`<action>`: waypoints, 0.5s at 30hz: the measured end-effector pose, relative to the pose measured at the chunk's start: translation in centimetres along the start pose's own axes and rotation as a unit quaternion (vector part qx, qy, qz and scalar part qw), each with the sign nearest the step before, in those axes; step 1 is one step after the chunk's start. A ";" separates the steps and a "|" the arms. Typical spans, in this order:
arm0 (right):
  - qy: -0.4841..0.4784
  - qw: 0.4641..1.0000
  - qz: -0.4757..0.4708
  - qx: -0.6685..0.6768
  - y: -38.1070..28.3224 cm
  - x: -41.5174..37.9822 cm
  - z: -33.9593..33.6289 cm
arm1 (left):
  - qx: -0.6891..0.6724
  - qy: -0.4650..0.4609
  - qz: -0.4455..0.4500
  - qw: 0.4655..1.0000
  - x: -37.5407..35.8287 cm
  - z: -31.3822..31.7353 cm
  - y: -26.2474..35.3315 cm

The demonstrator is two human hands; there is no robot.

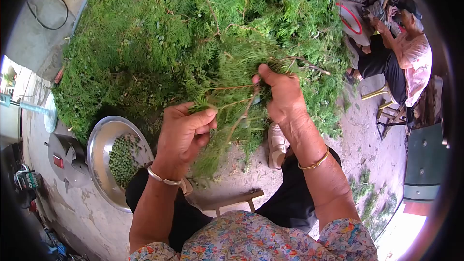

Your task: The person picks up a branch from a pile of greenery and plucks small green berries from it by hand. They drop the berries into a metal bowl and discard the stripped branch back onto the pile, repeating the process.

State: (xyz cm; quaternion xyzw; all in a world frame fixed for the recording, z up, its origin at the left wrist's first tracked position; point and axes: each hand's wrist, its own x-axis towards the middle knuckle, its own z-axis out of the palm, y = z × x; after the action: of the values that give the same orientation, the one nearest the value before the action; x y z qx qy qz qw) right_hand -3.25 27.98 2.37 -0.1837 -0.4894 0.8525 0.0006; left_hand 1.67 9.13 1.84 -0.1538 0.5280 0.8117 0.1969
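My right hand (pixel 286 97) grips a leafy evergreen branch (pixel 244 112), which looks like cypress, by its brown stem. Flat green sprays hang from it over the gap between my knees. On its left side, thumb and fingers of my left hand (pixel 184 131) are pinched together at a side twig; whether a small cone sits between the fingertips is hidden. Beyond both hands spreads a big heap of cut evergreen branches (pixel 140 29). To the left of my left forearm stands a wide metal basin (pixel 100 140) with many small green cones (pixel 124 158) in it.
A co-worker (pixel 406 58) sits at the right beside a red-rimmed basin (pixel 349 18). A wooden stool bar (pixel 234 200) shows between my legs. A grey metal object (pixel 67 157) and a fan (pixel 48 111) stand at left; a green cabinet (pixel 425 157) is at right.
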 end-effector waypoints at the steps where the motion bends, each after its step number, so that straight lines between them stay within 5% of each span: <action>1: 0.000 1.000 0.000 0.000 -0.2 0.2 -0.3 | 0.048 0.026 -0.008 0.998 0.1 -0.3 0.1; 9: 0.079 0.996 0.024 0.034 -2.1 1.8 -2.6 | -0.152 -0.053 0.026 0.987 -0.9 -1.3 1.1; 11: 0.088 0.994 0.012 0.066 -2.4 2.0 -2.9 | -0.032 -0.185 0.057 0.980 -1.9 -1.3 1.3; 13: 0.089 0.994 0.009 0.070 -2.6 2.1 -3.1 | 0.019 -0.206 0.061 0.976 -2.3 -0.7 0.8; 15: 0.091 0.993 0.011 0.071 -2.5 2.1 -3.2 | 0.290 -0.172 0.208 0.918 -1.9 0.6 -0.5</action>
State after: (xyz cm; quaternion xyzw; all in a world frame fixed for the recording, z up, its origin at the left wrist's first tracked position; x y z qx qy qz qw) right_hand -4.66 32.29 2.34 -0.2651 -0.4235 0.8649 0.0484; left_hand 3.55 9.57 2.60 0.1651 0.7180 0.6599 0.1474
